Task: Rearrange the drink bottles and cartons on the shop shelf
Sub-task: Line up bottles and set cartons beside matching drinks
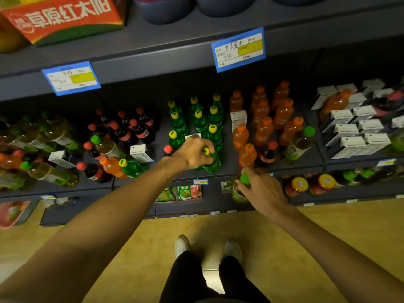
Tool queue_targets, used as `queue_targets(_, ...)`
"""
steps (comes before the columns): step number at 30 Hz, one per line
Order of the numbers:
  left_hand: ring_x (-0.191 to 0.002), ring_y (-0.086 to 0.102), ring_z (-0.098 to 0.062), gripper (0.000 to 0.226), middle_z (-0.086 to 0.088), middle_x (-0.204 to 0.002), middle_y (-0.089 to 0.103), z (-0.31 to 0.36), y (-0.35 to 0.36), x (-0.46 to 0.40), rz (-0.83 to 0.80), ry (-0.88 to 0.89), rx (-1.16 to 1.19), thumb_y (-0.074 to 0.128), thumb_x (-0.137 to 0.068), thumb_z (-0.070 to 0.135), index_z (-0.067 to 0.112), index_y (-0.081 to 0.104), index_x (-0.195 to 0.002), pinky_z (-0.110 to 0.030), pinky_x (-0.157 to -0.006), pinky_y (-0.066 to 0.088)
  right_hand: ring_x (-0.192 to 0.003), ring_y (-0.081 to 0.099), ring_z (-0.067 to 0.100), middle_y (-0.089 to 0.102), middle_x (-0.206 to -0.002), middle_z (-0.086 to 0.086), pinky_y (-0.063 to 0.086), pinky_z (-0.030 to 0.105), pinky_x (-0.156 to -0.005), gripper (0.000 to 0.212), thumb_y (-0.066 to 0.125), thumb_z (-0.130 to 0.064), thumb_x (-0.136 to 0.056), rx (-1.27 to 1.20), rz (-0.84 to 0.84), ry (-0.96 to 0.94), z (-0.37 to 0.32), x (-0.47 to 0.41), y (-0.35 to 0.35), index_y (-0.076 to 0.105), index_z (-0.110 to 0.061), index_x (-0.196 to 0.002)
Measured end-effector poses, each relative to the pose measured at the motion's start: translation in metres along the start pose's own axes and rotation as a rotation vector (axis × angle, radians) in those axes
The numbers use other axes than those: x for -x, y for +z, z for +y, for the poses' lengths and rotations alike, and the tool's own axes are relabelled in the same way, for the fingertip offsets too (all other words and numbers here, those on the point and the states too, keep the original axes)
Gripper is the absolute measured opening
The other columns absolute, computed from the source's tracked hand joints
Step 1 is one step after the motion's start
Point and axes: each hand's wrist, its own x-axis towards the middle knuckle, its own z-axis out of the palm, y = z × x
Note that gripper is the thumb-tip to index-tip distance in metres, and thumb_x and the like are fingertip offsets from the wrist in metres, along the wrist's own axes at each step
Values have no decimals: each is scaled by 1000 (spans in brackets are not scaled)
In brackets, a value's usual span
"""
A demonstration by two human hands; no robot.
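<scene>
My left hand [192,153] grips the neck of a green bottle with a yellow cap [212,161] at the front of the middle shelf [218,174]. My right hand [260,189] holds a tea bottle with a green cap [241,189] in front of the shelf edge, off the shelf. Behind stand rows of green bottles [197,120], orange bottles [265,119] and dark cola bottles [131,127]. White cartons [358,127] fill the right section; single cartons stand among the orange bottles [238,120] and the colas [140,153].
The left section holds mixed tea, cola and orange bottles, some leaning [50,169]. An upper shelf with blue price tags [239,49] overhangs. A lower shelf carries green packets [183,192] and jars [306,184]. My shoes [207,248] stand on a yellow floor.
</scene>
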Motion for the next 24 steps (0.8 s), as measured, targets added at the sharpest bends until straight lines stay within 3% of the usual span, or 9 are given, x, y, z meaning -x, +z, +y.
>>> queue_targets(4,-96,56,-21,19,-3,-104,53,-3,4,-25,-52,43,-92,69,-84,20,21,67,-102,-26,-87,42,-88,62,29,61,-99,8,42,33,-64,29,53,-41,-92,-4,11,23,2,2,6,53,-18,-110)
queue_targets(9,-102,53,-24,31,-2,-108,45,-3,14,-43,-132,88,-204,67,-85,17,22,61,-115,-32,-90,42,-85,63,29,63,-97,8,46,35,-62,29,57,-41,-90,-46,23,44,4,2,12,56,-17,-107)
queue_targets(14,-112,50,-27,37,-8,-124,48,-6,28,-54,-157,68,-247,66,-86,13,16,56,-121,-32,-95,41,-86,63,26,63,-99,6,37,28,-57,30,54,-42,-91,-24,17,49,8,1,13,54,-19,-111)
queue_targets(19,-112,52,-28,33,-9,-126,48,-10,43,-64,-167,72,-264,62,-90,10,12,56,-122,-33,-95,42,-88,64,26,66,-97,6,45,31,-59,31,56,-42,-91,-8,8,68,12,2,15,55,-20,-112)
queue_targets(24,-110,54,-33,34,-14,-127,49,-18,52,-72,-148,46,-269,60,-90,7,9,55,-124,-36,-95,43,-85,64,25,65,-96,5,41,30,-58,31,56,-43,-90,-15,-7,88,16,3,17,55,-21,-113)
